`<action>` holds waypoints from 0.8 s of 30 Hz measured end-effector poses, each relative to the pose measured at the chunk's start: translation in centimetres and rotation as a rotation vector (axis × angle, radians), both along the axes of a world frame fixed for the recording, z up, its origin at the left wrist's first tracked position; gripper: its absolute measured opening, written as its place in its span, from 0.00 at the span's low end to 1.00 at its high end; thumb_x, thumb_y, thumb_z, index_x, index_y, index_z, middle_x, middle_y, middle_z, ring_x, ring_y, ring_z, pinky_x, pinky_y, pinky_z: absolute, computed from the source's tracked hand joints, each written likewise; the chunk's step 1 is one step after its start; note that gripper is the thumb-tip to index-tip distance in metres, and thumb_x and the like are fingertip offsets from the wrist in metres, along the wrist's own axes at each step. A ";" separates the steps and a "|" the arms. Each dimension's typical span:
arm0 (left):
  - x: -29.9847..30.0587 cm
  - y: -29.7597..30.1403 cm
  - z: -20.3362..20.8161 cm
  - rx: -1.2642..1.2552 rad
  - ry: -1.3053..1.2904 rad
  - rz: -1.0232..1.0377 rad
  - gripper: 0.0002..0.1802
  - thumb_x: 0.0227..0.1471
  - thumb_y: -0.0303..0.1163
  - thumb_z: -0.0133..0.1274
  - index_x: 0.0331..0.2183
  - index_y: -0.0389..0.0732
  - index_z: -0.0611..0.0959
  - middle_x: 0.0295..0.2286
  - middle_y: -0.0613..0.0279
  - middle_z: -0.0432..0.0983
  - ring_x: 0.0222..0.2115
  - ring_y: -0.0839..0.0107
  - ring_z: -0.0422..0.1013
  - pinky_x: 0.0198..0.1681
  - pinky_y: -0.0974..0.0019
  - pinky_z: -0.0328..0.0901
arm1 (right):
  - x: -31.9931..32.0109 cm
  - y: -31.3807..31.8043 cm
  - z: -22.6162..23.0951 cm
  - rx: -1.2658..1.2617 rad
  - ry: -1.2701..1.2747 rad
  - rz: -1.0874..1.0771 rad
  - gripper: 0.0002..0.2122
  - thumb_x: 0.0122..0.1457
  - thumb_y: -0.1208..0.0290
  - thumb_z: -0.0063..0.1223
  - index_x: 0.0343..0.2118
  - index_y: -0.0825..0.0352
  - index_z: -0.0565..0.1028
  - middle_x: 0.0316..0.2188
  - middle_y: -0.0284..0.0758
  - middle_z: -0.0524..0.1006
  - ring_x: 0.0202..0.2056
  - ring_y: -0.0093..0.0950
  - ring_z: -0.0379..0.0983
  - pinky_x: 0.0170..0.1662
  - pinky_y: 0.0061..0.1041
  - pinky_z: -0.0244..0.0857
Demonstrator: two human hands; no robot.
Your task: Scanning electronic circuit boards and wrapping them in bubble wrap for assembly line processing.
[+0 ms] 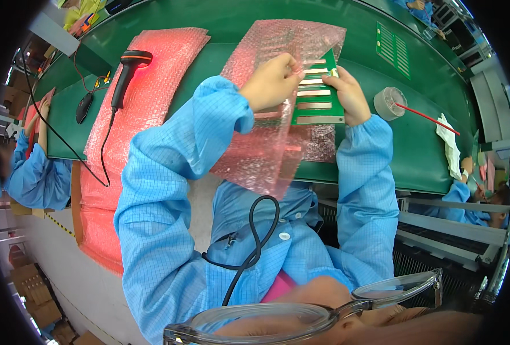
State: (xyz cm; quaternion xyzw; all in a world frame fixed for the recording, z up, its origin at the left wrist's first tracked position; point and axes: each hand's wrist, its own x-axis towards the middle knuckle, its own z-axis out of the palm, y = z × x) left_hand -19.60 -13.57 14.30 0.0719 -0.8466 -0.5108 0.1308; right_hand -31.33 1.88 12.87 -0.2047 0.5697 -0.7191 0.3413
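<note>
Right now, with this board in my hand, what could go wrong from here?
The green board could slip, since your right hand seems to grip it only near one edge. The pink bubble wrap pinched in your left hand might snag on a board corner. Swinging your right hand outward might knock the clear cup holding the red stick.

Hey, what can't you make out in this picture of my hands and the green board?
In the head view:
- Green board: left end, veiled by pink bubble wrap.
- Right hand: some fingers, hidden behind the board.
- Clear cup: contents too small to identify.
- Person in yellow: cut off by the top edge.
</note>
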 end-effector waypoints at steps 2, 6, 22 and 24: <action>-0.3 0.5 1.3 0.179 -0.079 0.020 0.11 0.52 0.31 0.49 0.35 0.36 0.69 0.23 0.63 0.72 0.22 0.80 0.66 0.21 0.72 0.62 | 2.3 -0.6 -0.4 0.027 -0.064 0.023 0.15 0.57 0.77 0.40 0.48 0.68 0.61 0.36 0.37 0.73 0.33 0.26 0.73 0.37 0.25 0.70; -1.4 0.3 0.2 0.185 -0.086 -0.028 0.15 0.53 0.33 0.47 0.39 0.35 0.65 0.25 0.58 0.72 0.22 0.72 0.70 0.23 0.69 0.66 | 7.8 -0.9 -2.6 -0.113 -0.233 0.185 0.24 0.57 0.74 0.43 0.56 0.65 0.52 0.47 0.40 0.64 0.46 0.31 0.65 0.46 0.30 0.65; 12.7 -11.7 -6.3 0.173 -0.186 0.392 0.24 0.52 0.41 0.50 0.44 0.33 0.69 0.39 0.55 0.71 0.38 0.70 0.69 0.39 0.69 0.64 | 9.4 -0.2 -6.8 0.337 0.379 0.671 0.27 0.50 0.59 0.56 0.49 0.71 0.65 0.46 0.46 0.68 0.49 0.38 0.63 0.52 0.31 0.54; 13.5 -10.6 -7.3 0.268 -0.159 0.426 0.26 0.52 0.41 0.50 0.46 0.31 0.68 0.40 0.53 0.69 0.40 0.68 0.67 0.39 0.68 0.64 | 9.7 0.0 -7.5 0.260 0.311 0.651 0.26 0.50 0.62 0.56 0.50 0.72 0.64 0.47 0.45 0.68 0.49 0.36 0.63 0.52 0.31 0.54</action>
